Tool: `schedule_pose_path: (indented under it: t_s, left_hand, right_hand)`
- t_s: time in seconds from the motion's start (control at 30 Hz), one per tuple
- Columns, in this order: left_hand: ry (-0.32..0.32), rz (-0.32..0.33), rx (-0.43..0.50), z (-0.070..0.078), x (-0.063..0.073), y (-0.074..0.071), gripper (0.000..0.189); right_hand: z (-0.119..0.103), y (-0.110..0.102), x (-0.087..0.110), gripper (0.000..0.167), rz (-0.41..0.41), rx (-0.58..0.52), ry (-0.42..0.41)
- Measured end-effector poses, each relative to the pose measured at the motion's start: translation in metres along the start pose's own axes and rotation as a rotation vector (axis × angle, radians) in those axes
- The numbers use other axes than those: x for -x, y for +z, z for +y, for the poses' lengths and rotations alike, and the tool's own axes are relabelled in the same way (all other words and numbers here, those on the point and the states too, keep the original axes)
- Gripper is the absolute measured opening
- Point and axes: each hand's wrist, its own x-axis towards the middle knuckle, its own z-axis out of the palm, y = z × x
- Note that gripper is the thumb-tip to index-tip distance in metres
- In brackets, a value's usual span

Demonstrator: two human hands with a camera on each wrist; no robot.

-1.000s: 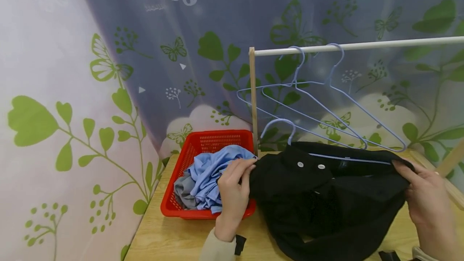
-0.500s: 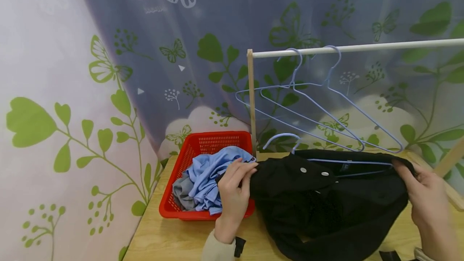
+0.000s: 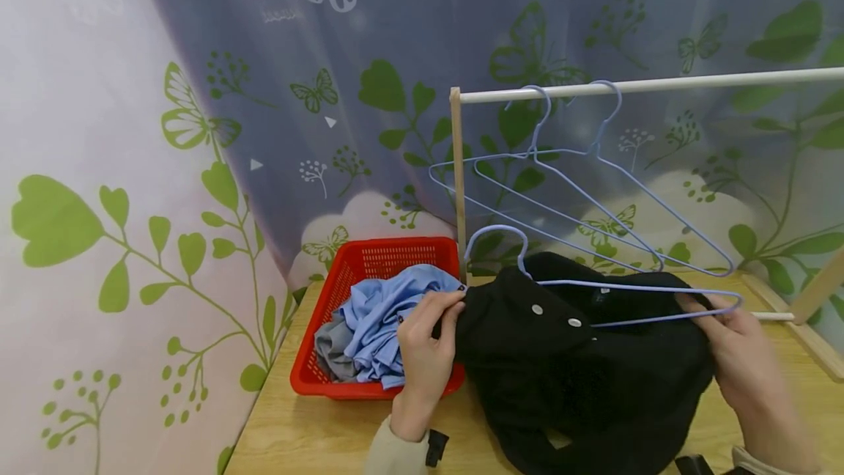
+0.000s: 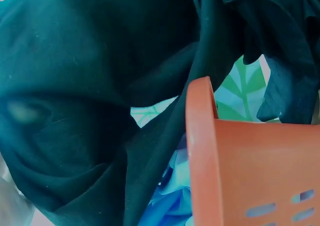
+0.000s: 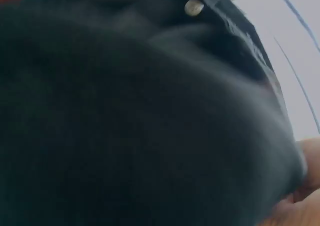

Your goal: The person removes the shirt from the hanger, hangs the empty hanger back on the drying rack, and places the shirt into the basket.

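Note:
A black garment with two pale buttons is stretched between my hands in the head view. My left hand pinches its left edge, in front of the red basket. On the other side, my right hand grips the edge of the opening. A blue hanger lies across that opening, hook up at the left, its right end sticking out over my right fingers. Dark cloth fills most of the left wrist view. In the right wrist view the fabric is blurred, with one button visible and part of my hand at lower right.
A red basket holds blue clothing and grey clothing. Behind the garment, two blue hangers hang from a white rail on a wooden post. All stand on a wooden table before a patterned curtain.
My right hand and the garment's right edge have moved left. The hanger's right end, formerly inside the opening, now sticks out past it, and its hook has shifted left. My left hand stays put.

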Motion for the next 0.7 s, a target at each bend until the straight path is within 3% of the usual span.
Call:
schedule_pose_path:
  t_s: [0.13, 0.2, 0.3, 0.4, 0.5, 0.6, 0.7]
  left_hand:
    - [-0.035, -0.006, -0.024, -0.001, 0.001, 0.0, 0.015]
    - [-0.044, -0.008, -0.025, -0.001, 0.001, 0.0, 0.014]
    - [-0.05, -0.008, -0.02, -0.001, 0.0, 0.0, 0.013]
    - [-0.057, -0.012, -0.016, -0.002, 0.0, 0.0, 0.013]
    - [-0.065, -0.016, -0.02, -0.002, 0.0, -0.001, 0.014]
    - [-0.076, -0.023, -0.03, -0.003, 0.001, -0.001, 0.013]
    - [-0.084, -0.036, -0.044, -0.003, 0.002, -0.002, 0.013]
  right_hand:
    - [-0.001, 0.007, -0.002, 0.032, 0.074, 0.588, -0.009]
    - [-0.002, 0.009, -0.003, 0.033, 0.059, 0.755, -0.024]
    - [-0.008, 0.006, -0.003, 0.048, 0.047, 0.837, -0.063]
    - [-0.017, 0.0, 0.0, 0.069, -0.005, 0.757, -0.125]
    - [-0.027, -0.003, 0.007, 0.081, -0.066, 0.783, -0.188]
    - [-0.035, -0.002, 0.013, 0.085, -0.145, 0.914, -0.257]
    - [-0.039, 0.003, 0.018, 0.082, -0.158, 1.064, -0.304]
